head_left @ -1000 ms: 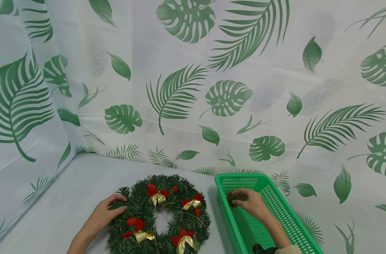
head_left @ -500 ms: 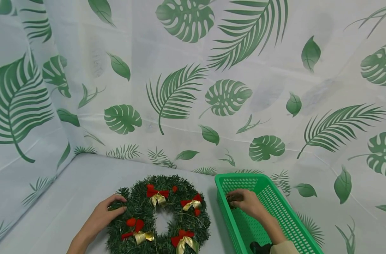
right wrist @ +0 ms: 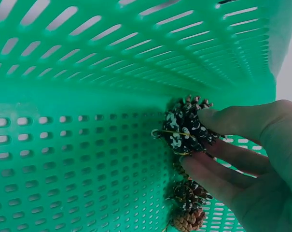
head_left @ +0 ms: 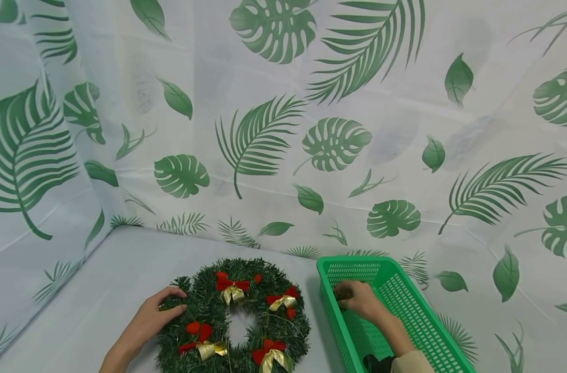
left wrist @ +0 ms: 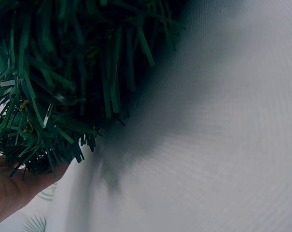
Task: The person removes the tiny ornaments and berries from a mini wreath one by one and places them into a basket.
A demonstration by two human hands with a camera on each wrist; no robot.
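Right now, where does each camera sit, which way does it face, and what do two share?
Head: on the person's head, facing forward and down at the wreath and green basket; left hand, right hand and both forearms show.
Left wrist: on that wrist, facing the wreath's edge and the white surface; part of the left hand shows, lower left.
Right wrist: on that wrist, facing into the basket; the right hand grips a white-flecked pinecone.
Shared by head and right wrist: basket, right hand.

No lettering, number or sign can be read on the wreath [head_left: 260,292] at left or the basket [head_left: 337,324] at right, though shadow may hide some.
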